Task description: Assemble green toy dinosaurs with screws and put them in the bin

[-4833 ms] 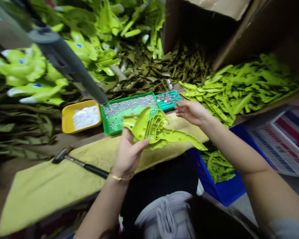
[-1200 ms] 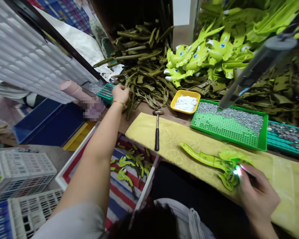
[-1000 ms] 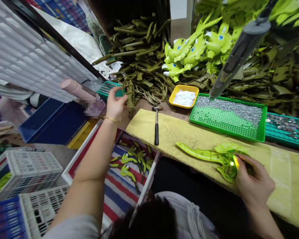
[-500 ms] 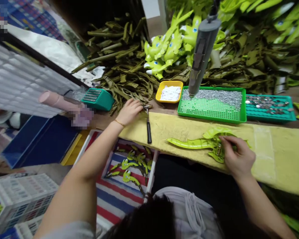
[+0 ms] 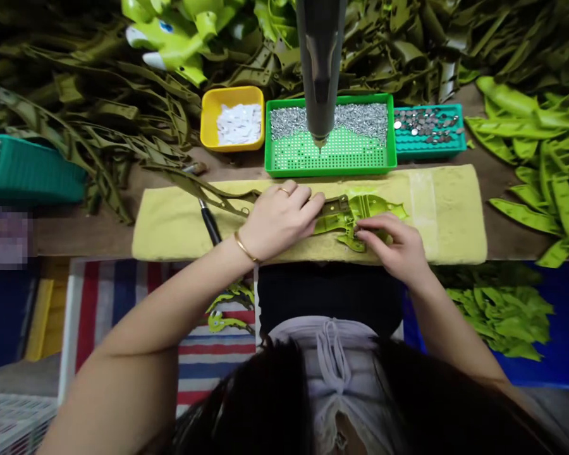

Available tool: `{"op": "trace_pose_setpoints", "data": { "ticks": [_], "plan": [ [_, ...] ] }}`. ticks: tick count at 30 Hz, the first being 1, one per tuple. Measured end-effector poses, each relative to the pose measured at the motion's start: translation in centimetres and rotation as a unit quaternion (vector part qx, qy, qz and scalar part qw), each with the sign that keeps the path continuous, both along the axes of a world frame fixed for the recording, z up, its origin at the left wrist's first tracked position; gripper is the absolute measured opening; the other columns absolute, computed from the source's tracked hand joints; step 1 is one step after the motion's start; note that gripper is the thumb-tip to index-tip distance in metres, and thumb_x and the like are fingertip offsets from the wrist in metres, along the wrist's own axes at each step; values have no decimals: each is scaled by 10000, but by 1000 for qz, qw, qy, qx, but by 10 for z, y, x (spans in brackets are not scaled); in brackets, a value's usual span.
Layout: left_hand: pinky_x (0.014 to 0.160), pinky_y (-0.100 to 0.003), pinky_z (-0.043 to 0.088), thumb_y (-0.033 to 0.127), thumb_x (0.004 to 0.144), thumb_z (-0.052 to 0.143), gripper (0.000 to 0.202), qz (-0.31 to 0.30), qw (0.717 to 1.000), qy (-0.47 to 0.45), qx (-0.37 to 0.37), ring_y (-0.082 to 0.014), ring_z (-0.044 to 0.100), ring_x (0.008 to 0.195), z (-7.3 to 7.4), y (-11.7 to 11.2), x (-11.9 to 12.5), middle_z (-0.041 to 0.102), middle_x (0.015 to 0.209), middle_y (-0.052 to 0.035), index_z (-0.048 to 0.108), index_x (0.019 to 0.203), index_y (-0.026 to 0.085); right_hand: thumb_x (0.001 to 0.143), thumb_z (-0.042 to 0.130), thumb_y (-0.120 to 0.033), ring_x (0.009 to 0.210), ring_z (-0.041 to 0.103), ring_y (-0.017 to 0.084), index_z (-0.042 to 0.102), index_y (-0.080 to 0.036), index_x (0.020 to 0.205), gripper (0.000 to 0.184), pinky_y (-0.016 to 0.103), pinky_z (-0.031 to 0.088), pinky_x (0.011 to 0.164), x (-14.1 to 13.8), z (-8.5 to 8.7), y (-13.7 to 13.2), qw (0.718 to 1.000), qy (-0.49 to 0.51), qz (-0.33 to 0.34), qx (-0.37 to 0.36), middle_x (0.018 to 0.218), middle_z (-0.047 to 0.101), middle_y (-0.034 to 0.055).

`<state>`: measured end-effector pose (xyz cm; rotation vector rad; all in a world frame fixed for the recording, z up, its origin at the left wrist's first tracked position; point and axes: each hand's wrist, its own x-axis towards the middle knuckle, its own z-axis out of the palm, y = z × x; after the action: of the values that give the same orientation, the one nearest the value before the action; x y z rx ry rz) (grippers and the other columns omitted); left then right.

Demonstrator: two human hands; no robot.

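Ring: we see a thin gold ring (image 5: 283,188) on one finger of the left hand (image 5: 279,221).
Wrist: we see a thin, shiny gold bangle (image 5: 244,248) around the left wrist.
Top: we see a soft pale grey hoodie (image 5: 294,327) with two thick pale cords (image 5: 332,360) at the neck.
Hair: we see long, dark hair (image 5: 251,404).

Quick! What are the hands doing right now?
Left hand: open, pressing on an olive plastic strip.
Right hand: closed, holding a lime-green plastic toy part.
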<state>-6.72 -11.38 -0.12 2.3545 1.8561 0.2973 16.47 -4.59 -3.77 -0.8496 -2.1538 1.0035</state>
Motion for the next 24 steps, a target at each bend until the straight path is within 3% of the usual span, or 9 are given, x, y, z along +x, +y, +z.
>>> {"op": "trace_pose_setpoints", "data": {
  "ticks": [3,7,12,16,24],
  "plan": [
    [804,-416,507,265,931,459,411,-24,999,29,21,-286,607,947,-22,2,17,659,971,-138,549,1298,107,847,663,-261,804,665,157,721,-231,928,104,330,538,751,7,-2,1,999,13,46,4,844,744,29],
    [821,-387,506,275,951,437,417,-33,997,54,53,-268,595,969,-38,-6,19,656,1083,-149,543,1317,105,833,686,-266,857,673,163,723,-223,899,87,344,533,794,13,0,8,994,19,100,28,915,741,48],
    [846,-399,509,286,942,474,432,-28,996,32,75,-273,573,983,-48,-9,14,626,1115,-164,546,1332,112,866,644,-308,971,647,203,741,-244,950,143,405,491,885,1,0,30,994,-34,48,96,1005,739,55],
    [834,-402,511,327,955,479,440,-20,996,22,83,-272,567,973,-53,-11,11,617,1108,-168,549,1341,128,858,648,-354,1108,574,264,748,-272,1019,207,482,422,973,-11,-11,47,977,-137,74,146,1152,717,39],
    [879,-425,482,342,967,455,438,-71,997,9,-1,-277,545,1006,-41,1,3,615,1198,-164,535,1355,156,863,621,-420,1121,552,257,747,-281,1035,254,463,439,974,-10,-16,56,975,-156,103,123,1211,685,47]
  ]
}}
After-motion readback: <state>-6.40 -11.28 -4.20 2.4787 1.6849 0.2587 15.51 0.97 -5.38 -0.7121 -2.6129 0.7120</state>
